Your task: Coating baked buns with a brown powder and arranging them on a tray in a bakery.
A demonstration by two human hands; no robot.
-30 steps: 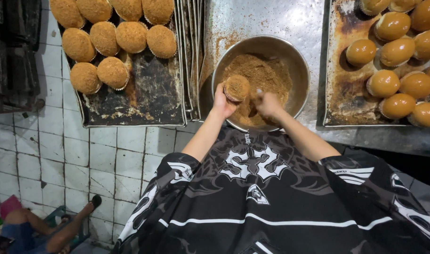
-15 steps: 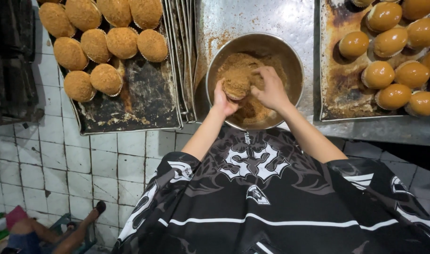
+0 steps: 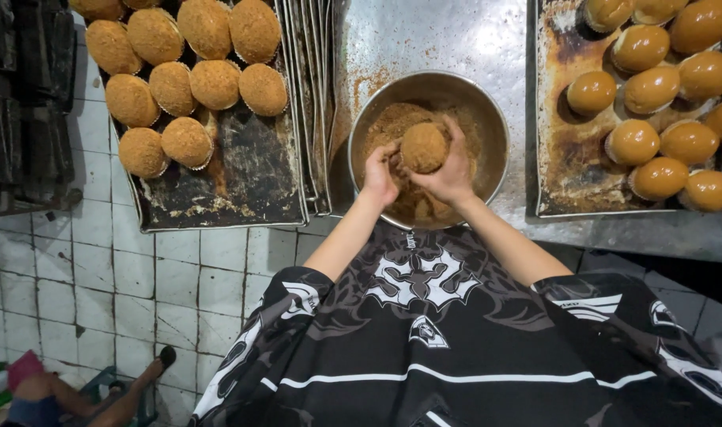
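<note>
One crumb-coated bun (image 3: 423, 147) sits over the steel bowl (image 3: 487, 111) of brown crumbs, the right hand (image 3: 449, 170) curled around it, fingers closed on its side, while the left hand (image 3: 380, 172) presses in beside it, fingers bent into the crumbs. Left, a dark tray (image 3: 242, 178) holds coated buns; right, another tray (image 3: 570, 170) on the metal desk (image 3: 448, 39) holds glossy ones.

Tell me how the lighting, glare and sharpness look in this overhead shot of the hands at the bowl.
Head view: bright light from above puts white glare on the steel table and shiny highlights on the glazed buns; the tiled floor and dark racks at left are dimmer; the crumb-coated bun, left hand and right hand over the metal bowl are sharp; wide-angle bending shows at the edges.
</note>
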